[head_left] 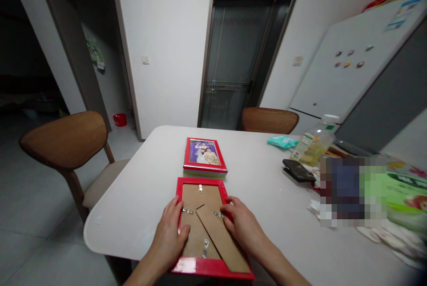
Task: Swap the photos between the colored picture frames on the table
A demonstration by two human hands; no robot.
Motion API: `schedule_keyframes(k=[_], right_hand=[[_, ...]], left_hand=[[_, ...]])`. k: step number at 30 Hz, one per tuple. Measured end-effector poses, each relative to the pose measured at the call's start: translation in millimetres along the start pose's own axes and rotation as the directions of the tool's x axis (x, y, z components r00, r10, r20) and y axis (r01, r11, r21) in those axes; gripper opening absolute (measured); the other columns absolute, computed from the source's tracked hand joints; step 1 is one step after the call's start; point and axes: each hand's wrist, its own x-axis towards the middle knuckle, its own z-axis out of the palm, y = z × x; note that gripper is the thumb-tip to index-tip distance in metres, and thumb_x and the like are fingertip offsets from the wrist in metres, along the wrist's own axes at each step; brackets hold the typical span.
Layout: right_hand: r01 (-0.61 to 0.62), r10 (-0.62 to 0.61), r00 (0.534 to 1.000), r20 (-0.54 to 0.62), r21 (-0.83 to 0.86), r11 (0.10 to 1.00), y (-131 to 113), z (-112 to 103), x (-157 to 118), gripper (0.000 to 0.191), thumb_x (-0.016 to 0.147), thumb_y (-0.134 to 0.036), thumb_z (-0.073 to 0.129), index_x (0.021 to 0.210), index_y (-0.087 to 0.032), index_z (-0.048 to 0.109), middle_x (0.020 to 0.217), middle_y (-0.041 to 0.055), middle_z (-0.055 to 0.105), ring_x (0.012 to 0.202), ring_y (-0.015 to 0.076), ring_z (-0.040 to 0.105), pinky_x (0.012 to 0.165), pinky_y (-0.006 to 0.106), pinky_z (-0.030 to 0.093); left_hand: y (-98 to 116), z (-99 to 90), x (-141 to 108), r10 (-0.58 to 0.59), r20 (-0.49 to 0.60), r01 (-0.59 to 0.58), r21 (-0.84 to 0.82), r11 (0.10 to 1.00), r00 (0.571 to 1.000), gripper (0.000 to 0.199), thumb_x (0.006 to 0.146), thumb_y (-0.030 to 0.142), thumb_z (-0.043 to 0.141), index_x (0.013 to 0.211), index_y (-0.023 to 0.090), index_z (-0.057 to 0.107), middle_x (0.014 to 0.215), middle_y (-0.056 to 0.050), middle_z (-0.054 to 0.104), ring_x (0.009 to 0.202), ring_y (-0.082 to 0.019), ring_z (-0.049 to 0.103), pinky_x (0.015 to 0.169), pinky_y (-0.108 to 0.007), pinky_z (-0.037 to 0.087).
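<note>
A red picture frame (pixel 202 267) lies face down at the table's near edge, its brown backing board (pixel 195 232) showing. A slanted stand leg (pixel 222 237) is on the board. Metal clips sit at its sides, among them a top clip (pixel 200 188) and a bottom clip (pixel 205 248). My left hand (pixel 171 230) grips the left rim, thumb resting on the board. With fingers curled, my right hand (pixel 242 223) holds the right rim beside the right clip (pixel 219 214). Just beyond lies another red frame (pixel 222 168), face up, with a photo of people (pixel 203 152).
On the white table's (pixel 140 179) right side stand a plastic bottle (pixel 313 143), a dark phone (pixel 298 171), a teal packet (pixel 282 142) and a green package (pixel 400 197). Wooden chairs stand at the left (pixel 66 139) and far side (pixel 270 119). A fridge (pixel 347 54) is at right.
</note>
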Motion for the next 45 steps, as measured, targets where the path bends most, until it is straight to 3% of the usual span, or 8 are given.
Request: schedule_keyframes(k=[10, 16, 23, 26, 29, 32, 41, 45], right_hand=[[0.004, -0.003, 1.0, 0.008, -0.105, 0.994, -2.7, 5.0, 9.0, 0.022, 0.075, -0.018, 0.039, 0.079, -0.02, 0.061, 0.084, 0.0043, 0.051, 0.074, 0.0132, 0.051, 0.064, 0.021, 0.038], [0.006, 0.002, 0.998, 0.066, -0.116, 0.993, -6.2, 0.0, 11.1, 0.022, 0.074, -0.019, 0.039, 0.079, -0.019, 0.061, 0.084, 0.0044, 0.05, 0.074, 0.0124, 0.051, 0.064, 0.02, 0.037], [-0.013, 0.018, 0.999, 0.03, -0.156, 0.988, -7.7, -1.8, 13.1, 0.026, 0.076, -0.021, 0.039, 0.093, -0.02, 0.059, 0.087, 0.0057, 0.051, 0.074, 0.0142, 0.051, 0.065, 0.023, 0.038], [0.134, -0.13, 0.99, 0.052, -0.084, 0.987, -14.2, -9.5, 2.3, 0.029, 0.074, -0.022, 0.044, 0.1, -0.019, 0.057, 0.102, 0.0092, 0.051, 0.094, 0.0195, 0.046, 0.079, 0.03, 0.037], [0.351, -0.365, 0.907, 0.208, 0.103, 0.931, -26.7, -12.3, -11.5, 0.025, 0.07, -0.02, 0.051, 0.093, -0.022, 0.061, 0.109, 0.0076, 0.049, 0.1, 0.0196, 0.043, 0.085, 0.032, 0.035], [0.424, -0.459, 0.85, 0.26, 0.182, 0.887, -38.0, -5.0, -18.3, 0.018, 0.069, -0.017, 0.054, 0.082, -0.024, 0.064, 0.101, 0.005, 0.053, 0.095, 0.018, 0.045, 0.083, 0.032, 0.035], [0.351, -0.395, 0.899, 0.189, 0.227, 0.908, -55.1, 2.2, -2.8, 0.019, 0.074, -0.02, 0.049, 0.089, -0.021, 0.061, 0.094, 0.0041, 0.055, 0.09, 0.0151, 0.045, 0.081, 0.027, 0.035], [0.305, -0.316, 0.939, 0.136, 0.093, 0.948, -68.3, 19.1, 20.1, 0.016, 0.076, -0.022, 0.045, 0.08, -0.017, 0.06, 0.085, 0.0055, 0.054, 0.082, 0.015, 0.047, 0.074, 0.025, 0.036]], left_hand=[[-4.1, 0.2, -0.9, 0.053, -0.005, -0.053, 0.103, 0.993, 0.999, 0.047, 0.062, 0.007, 0.048, 0.108, 0.014, 0.052, 0.122, -0.011, 0.045, 0.114, -0.024, 0.038, 0.098, -0.039, 0.026], [-4.4, 0.0, -0.6, 0.087, 0.076, -0.107, 0.32, 0.941, 0.993, 0.047, 0.067, 0.007, 0.041, 0.113, 0.006, 0.045, 0.124, -0.015, 0.042, 0.115, -0.022, 0.036, 0.098, -0.038, 0.029], [-3.1, -0.7, -0.8, 0.108, 0.076, -0.127, 0.339, 0.932, 0.991, 0.048, 0.067, 0.006, 0.039, 0.114, 0.007, 0.043, 0.124, -0.015, 0.042, 0.115, -0.021, 0.037, 0.098, -0.039, 0.03], [-4.8, -0.1, -1.8, 0.124, 0.054, -0.135, 0.311, 0.941, 0.991, 0.049, 0.066, 0.005, 0.04, 0.115, 0.01, 0.043, 0.123, -0.013, 0.043, 0.115, -0.021, 0.037, 0.097, -0.04, 0.031], [-6.0, 0.6, -2.8, 0.137, 0.046, -0.144, 0.3, 0.943, 0.99, 0.049, 0.066, 0.006, 0.04, 0.115, 0.01, 0.043, 0.123, -0.014, 0.043, 0.115, -0.022, 0.037, 0.097, -0.041, 0.031], [-5.4, 0.5, -2.8, 0.13, 0.057, -0.141, 0.317, 0.938, 0.99, 0.048, 0.067, 0.006, 0.039, 0.115, 0.008, 0.043, 0.123, -0.015, 0.043, 0.115, -0.022, 0.036, 0.097, -0.041, 0.031], [-5.3, 0.3, -4.0, 0.134, 0.041, -0.14, 0.306, 0.942, 0.99, 0.05, 0.067, 0.006, 0.039, 0.116, 0.01, 0.041, 0.122, -0.013, 0.043, 0.115, -0.02, 0.037, 0.097, -0.039, 0.031], [-8.3, 1.3, -3.7, 0.134, 0.038, -0.139, 0.305, 0.942, 0.99, 0.048, 0.069, 0.008, 0.039, 0.116, 0.011, 0.042, 0.122, -0.013, 0.044, 0.114, -0.02, 0.038, 0.096, -0.04, 0.032]])
